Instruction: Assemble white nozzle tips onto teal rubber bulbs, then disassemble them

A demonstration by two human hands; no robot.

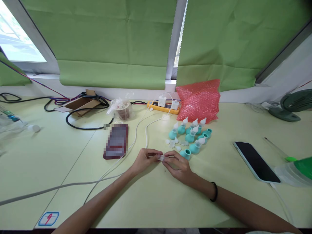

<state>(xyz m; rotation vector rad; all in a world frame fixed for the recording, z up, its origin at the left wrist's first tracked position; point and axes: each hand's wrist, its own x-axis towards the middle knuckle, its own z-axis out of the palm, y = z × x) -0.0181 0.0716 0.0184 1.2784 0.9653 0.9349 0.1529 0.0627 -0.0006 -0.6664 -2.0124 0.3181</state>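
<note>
A small clear plastic piece (161, 158) is pinched between the fingertips of both hands, low over the table. My left hand (146, 160) grips its left end with thumb and fingers. On its right end, my right hand (179, 166) closes with thumb and forefinger. Just beyond the right hand stand several teal rubber bulbs (190, 136), most topped with a white pointed tip (202, 140). One open-necked teal bulb (186, 154) leans beside my right fingers. Several loose translucent pieces (172, 144) lie between the bulbs and my hands.
Behind the bulbs rests a pink bubble-wrap bag (200, 100). An orange power strip (164, 107) feeds white cables across the table (136, 208). A dark red phone (116, 141) lies left, another phone (257, 162) right. A fan (292, 104) stands far right, a cardboard box (81, 103) back left.
</note>
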